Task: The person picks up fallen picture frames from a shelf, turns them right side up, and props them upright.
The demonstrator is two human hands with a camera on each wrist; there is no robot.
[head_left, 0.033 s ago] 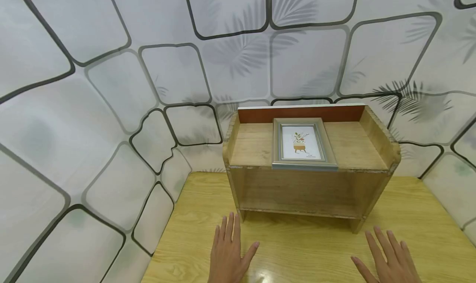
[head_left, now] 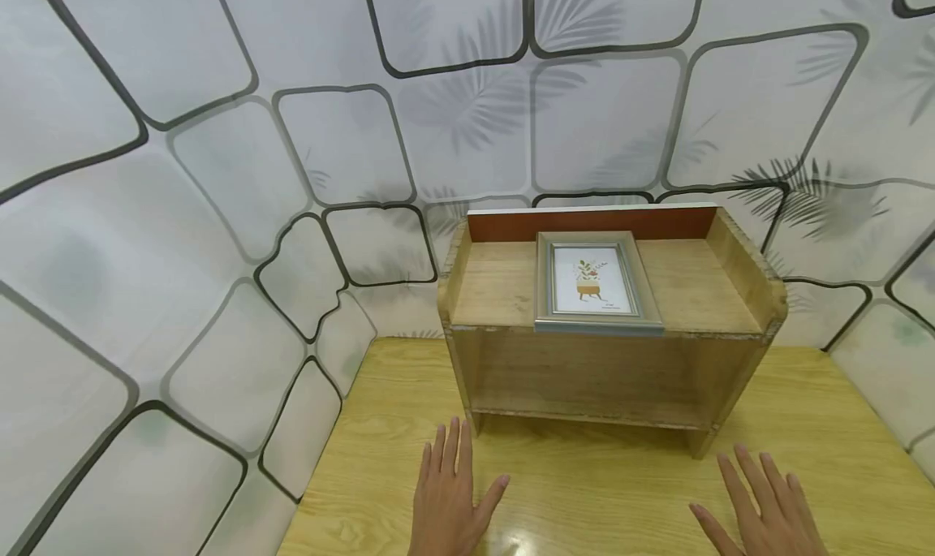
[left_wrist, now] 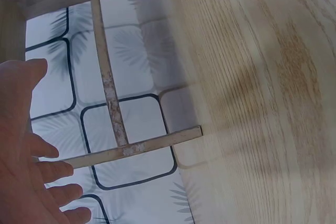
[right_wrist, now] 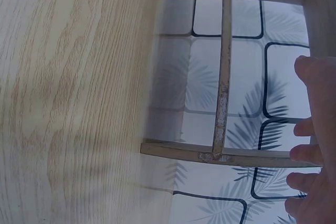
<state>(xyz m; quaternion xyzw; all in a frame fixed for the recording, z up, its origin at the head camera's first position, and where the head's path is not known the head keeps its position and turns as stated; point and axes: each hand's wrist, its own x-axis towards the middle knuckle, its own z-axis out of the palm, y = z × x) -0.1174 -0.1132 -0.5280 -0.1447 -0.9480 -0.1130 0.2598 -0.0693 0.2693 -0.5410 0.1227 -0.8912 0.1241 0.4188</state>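
In the head view my left hand (head_left: 447, 503) is at the lower middle, fingers straight and thumb held out to the side. My right hand (head_left: 767, 511) is at the lower right, its fingers spread. Both hold nothing and lie in front of a small two-tier wooden shelf (head_left: 504, 284), apart from it. Whether they touch the tabletop I cannot tell. On the shelf's upper board lies a picture frame (head_left: 595, 284) with a drawing of a potted plant. The wrist views show the shelf's side panel (left_wrist: 157, 142) and board edge (right_wrist: 223, 82) beyond each hand.
The shelf stands upright on a yellow wood-grain table (head_left: 577, 491), near its back edge. Behind and to the left hang pale walls (head_left: 467, 134) with dark rounded outlines and leaf prints. The lower tier (head_left: 584, 373) of the shelf is open at the front.
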